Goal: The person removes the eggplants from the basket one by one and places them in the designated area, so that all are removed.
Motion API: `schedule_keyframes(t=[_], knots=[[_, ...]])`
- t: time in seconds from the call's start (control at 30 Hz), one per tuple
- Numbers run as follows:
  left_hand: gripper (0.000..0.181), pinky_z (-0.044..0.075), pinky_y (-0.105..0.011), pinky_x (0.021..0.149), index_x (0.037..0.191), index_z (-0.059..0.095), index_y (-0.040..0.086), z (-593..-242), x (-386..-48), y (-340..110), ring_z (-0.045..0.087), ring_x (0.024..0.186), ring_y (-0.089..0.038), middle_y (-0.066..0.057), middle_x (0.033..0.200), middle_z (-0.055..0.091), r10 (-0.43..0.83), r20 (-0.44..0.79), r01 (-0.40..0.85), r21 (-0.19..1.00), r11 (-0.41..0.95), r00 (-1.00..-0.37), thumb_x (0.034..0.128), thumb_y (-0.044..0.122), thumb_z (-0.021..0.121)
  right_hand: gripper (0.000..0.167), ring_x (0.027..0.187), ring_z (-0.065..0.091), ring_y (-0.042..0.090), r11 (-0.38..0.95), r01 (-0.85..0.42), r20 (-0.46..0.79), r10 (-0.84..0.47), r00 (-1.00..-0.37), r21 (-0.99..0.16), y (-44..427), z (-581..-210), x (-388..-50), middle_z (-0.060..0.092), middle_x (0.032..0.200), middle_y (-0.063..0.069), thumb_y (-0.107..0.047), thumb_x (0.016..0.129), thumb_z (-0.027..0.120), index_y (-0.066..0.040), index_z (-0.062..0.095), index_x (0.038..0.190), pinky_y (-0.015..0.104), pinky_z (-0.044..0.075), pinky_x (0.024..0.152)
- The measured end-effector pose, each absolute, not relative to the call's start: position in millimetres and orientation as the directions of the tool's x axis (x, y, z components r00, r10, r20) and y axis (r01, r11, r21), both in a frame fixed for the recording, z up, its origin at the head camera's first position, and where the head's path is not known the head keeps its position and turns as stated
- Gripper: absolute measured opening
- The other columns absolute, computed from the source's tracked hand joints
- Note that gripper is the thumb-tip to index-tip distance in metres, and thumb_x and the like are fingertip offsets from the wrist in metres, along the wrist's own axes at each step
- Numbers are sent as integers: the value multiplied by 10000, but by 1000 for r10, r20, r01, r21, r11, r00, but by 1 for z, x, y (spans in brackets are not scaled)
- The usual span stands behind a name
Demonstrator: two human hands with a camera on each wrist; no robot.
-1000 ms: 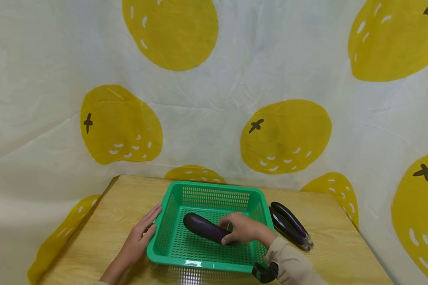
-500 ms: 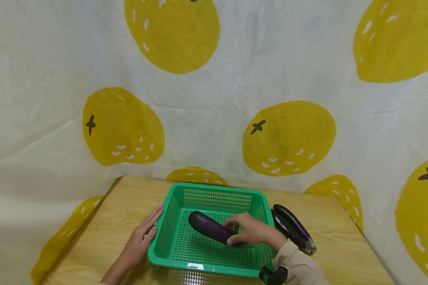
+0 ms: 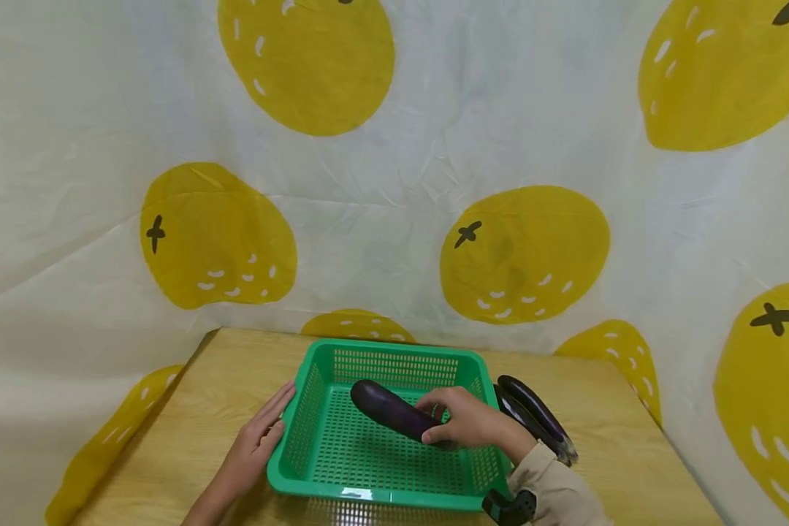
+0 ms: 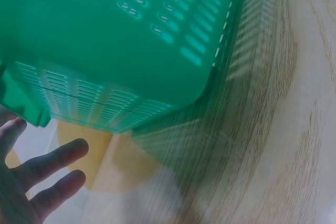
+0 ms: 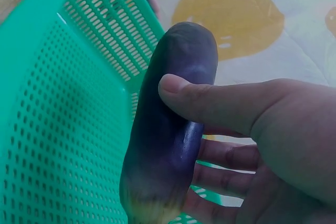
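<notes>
A dark purple eggplant [image 3: 394, 411] is tilted over the inside of a green plastic basket [image 3: 375, 498]. My right hand [image 3: 465, 418] grips it near its stem end, thumb on one side and fingers on the other. In the right wrist view, the thumb lies across the purple skin of the eggplant [image 5: 168, 129], whose pale stem end points down. At the basket's left side, my left hand [image 3: 253, 446] touches the rim with its fingers extended. From the left wrist view, the spread fingers [image 4: 52, 163] show beside the basket's slotted wall [image 4: 89, 93].
Two more eggplants [image 3: 535, 416] lie side by side on the wooden table [image 3: 638, 467], just right of the basket. Behind the table hangs a pale cloth [image 3: 368, 248] with large yellow fruit prints. A black device [image 3: 509, 506] is strapped at my right wrist.
My right hand has moved the eggplant a little to the right and up in the basket. The left hand stays at the rim.
</notes>
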State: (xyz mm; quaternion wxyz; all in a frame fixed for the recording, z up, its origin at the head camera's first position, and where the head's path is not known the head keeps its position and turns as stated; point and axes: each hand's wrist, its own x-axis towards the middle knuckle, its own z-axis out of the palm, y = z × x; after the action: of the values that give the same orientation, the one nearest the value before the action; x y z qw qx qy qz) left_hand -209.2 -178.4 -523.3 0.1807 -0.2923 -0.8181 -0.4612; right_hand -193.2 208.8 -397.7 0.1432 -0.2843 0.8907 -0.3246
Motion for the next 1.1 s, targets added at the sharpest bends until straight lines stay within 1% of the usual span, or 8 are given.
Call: schedule_keyframes(t=[0.07,0.23,0.43,0.6,0.73,0.8,0.9,1.1], knots=[[485,297,-20,1084,1579,433,83,-524,-208,-180,278,1497,101,-37,1669,375,300,567,641,658,396,-767,1095,67,459,365,949,632,146,635,-419,-64,-594,-802,-649,210,-396,-194,708,1153,58,-206,927,781,-65,706,1255,285,536,799],[492,240,-10,1110,1569,444,62,-526,-203,-185,283,1502,94,-81,1660,392,271,579,638,663,391,-769,1079,28,472,382,942,634,131,626,-445,-46,-609,-791,-641,213,-396,-196,705,1156,72,-225,932,777,-48,697,1261,279,540,787],[487,441,-59,963,1571,449,82,-524,-202,-188,311,1471,119,-44,1661,395,266,561,617,659,431,-784,1086,56,478,391,928,619,129,627,-434,-42,-598,-801,-647,218,-396,-194,702,1141,84,-210,929,781,-26,691,1263,269,544,752],[485,502,-113,923,1561,462,70,-519,-205,-186,316,1466,119,-59,1652,410,287,577,640,629,441,-765,1077,46,492,398,942,596,157,630,-427,-41,-589,-807,-648,223,-395,-192,684,1157,91,-201,931,777,-14,682,1269,274,544,755],[495,558,-193,849,1562,457,58,-520,-206,-186,341,1430,148,46,1662,377,310,569,646,636,422,-762,1069,38,506,400,929,591,138,625,-423,-37,-586,-809,-656,226,-396,-190,681,1163,99,-209,936,772,-10,681,1270,272,545,750],[506,576,-244,825,1569,444,59,-521,-206,-186,394,1386,146,103,1665,349,323,554,641,649,410,-768,1069,44,512,401,927,591,130,626,-418,-33,-579,-815,-658,228,-396,-188,681,1176,111,-205,936,772,-5,679,1271,271,548,748],[526,582,-270,842,1585,425,91,-524,-207,-186,465,1325,125,194,1657,307,329,518,613,685,394,-790,1070,78,531,401,933,595,130,627,-409,-31,-568,-822,-663,231,-396,-186,679,1190,125,-204,937,771,-3,677,1271,272,554,749],[531,579,-273,856,1575,446,95,-525,-208,-186,478,1309,127,217,1642,326,313,510,598,708,375,-801,1057,81,561,401,939,602,138,628,-424,4,-557,-831,-652,236,-394,-184,679,1196,125,-221,946,761,-8,672,1274,274,542,744]])
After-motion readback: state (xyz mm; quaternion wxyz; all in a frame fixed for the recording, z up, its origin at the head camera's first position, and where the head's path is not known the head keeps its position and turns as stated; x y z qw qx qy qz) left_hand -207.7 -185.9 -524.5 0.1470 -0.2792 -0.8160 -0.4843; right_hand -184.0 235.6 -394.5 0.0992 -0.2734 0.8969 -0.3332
